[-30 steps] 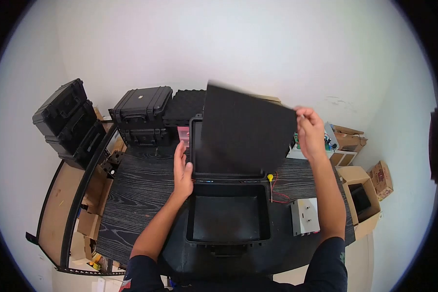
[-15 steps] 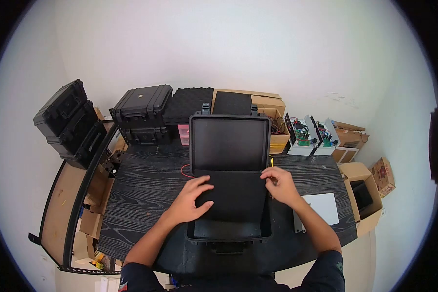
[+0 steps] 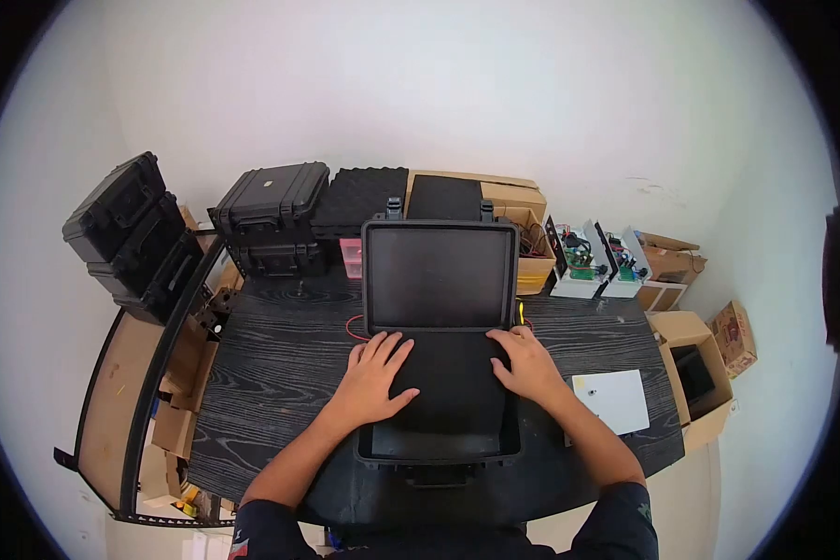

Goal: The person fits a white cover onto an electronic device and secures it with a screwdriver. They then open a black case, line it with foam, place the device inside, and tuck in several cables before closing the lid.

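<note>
An open black hard case (image 3: 441, 227) stands on the dark wood-grain table, its lid raised at the back. A black foam sheet (image 3: 453, 383) lies in the rear part of its base; the front strip of the base shows below the sheet. On the sheet's left rear edge rests my left hand (image 3: 369, 378), fingers apart, thumb pointing inward over the sheet. My right hand (image 3: 525, 362) touches the right rear corner of the sheet near the hinge, with thumb and fingers apart.
Closed black cases (image 3: 271, 201) are stacked at the back left, more on the far left shelf. Egg-crate foam (image 3: 359, 196) and a cardboard box (image 3: 532, 271) stand behind the lid. Circuit-board units (image 3: 581, 261) sit at the back right, a white panel (image 3: 616, 399) beside my right forearm.
Both hands have moved slightly; the right fingers have spread from a pinch and shifted left onto the sheet. More of the white panel shows, and the sheet lies a little lower.
</note>
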The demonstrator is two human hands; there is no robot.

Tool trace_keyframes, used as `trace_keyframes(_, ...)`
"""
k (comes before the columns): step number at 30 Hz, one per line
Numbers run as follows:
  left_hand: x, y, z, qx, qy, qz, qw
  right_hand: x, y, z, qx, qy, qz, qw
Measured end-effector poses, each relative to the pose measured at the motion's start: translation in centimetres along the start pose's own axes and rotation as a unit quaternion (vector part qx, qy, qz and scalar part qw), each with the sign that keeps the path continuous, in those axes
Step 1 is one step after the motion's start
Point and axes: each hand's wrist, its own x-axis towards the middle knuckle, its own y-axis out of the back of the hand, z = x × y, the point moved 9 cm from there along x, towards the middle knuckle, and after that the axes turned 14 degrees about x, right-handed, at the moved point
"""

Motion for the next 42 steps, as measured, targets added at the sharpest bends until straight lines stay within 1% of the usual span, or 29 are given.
trace_keyframes(4,0.0,-0.2,-0.1,-0.026,-0.02,-0.008,0.999,-0.3,-0.6,-1.7,-0.045,0.055,-0.002,0.997)
trace_keyframes(7,-0.4,-2.1,0.1,-0.038,-0.037,-0.073,0.996,-1.0,-2.6,-3.1,-0.042,0.09,-0.056,0.993)
trace_keyframes(10,-1.4,-4.0,1.1,0.066,-0.085,-0.137,0.985,-2.8,-6.2,-3.2,-0.045,0.079,-0.18,0.979)
trace_keyframes(11,-1.7,-4.5,1.2,0.086,-0.092,-0.158,0.979,-3.4,-7.3,-3.2,-0.046,0.057,-0.222,0.972)
trace_keyframes(13,-1.2,-4.2,1.3,0.042,-0.096,-0.138,0.985,-4.3,-8.5,-3.1,-0.067,0.013,-0.281,0.957)
trace_keyframes(14,-1.0,-3.8,1.1,0.022,-0.096,-0.126,0.987,-4.7,-9.1,-3.1,-0.078,-0.007,-0.31,0.948)
trace_keyframes(17,2.4,1.6,-2.0,-0.101,-0.026,-0.033,0.994,-4.8,-9.5,-3.0,-0.085,-0.011,-0.301,0.95)
trace_keyframes(18,3.9,4.8,-3.4,-0.094,-0.026,0.064,0.993,-4.9,-9.6,-3.0,-0.083,-0.015,-0.299,0.95)
trace_keyframes(20,6.6,7.9,-8.5,-0.079,0.029,0.196,0.977,-4.9,-9.6,-2.8,-0.071,-0.014,-0.282,0.957)
trace_keyframes(21,8.0,8.6,-11.0,-0.038,0.033,0.254,0.966,-4.8,-9.6,-2.8,-0.066,-0.014,-0.274,0.959)
trace_keyframes(23,11.5,8.8,-16.4,-0.008,0.082,0.243,0.967,-4.7,-9.5,-2.9,-0.067,-0.025,-0.277,0.958)
trace_keyframes(24,13.0,8.0,-18.8,0.027,0.078,0.26,0.962,-4.6,-9.4,-2.9,-0.068,-0.03,-0.278,0.958)
trace_keyframes(25,14.5,6.7,-21.0,0.051,0.086,0.234,0.967,-4.6,-9.4,-3.0,-0.074,-0.029,-0.276,0.958)
trace_keyframes(28,17.8,2.7,-24.6,0.105,0.064,0.154,0.98,-4.7,-9.3,-3.1,-0.088,-0.03,-0.272,0.958)
trace_keyframes(29,18.5,1.7,-25.1,0.113,0.074,0.096,0.986,-4.7,-9.3,-3.1,-0.09,-0.03,-0.271,0.958)
trace_keyframes(32,19.3,-0.3,-26.0,0.14,0.114,-0.013,0.984,-4.7,-9.2,-3.1,-0.088,-0.034,-0.269,0.959)
trace_keyframes(35,19.7,-0.2,-25.7,0.181,0.108,-0.028,0.977,-4.6,-9.1,-3.3,-0.086,-0.039,-0.27,0.958)
trace_keyframes(38,20.2,-0.2,-26.2,0.19,0.093,-0.021,0.977,-4.8,-9.2,-3.1,-0.085,-0.03,-0.262,0.961)
trace_keyframes(41,20.7,0.3,-26.2,0.202,0.074,0.028,0.976,-4.9,-9.2,-3.0,-0.085,-0.029,-0.256,0.963)
trace_keyframes(42,20.8,1.0,-26.3,0.202,0.094,0.049,0.974,-4.8,-9.2,-3.1,-0.085,-0.03,-0.255,0.963)
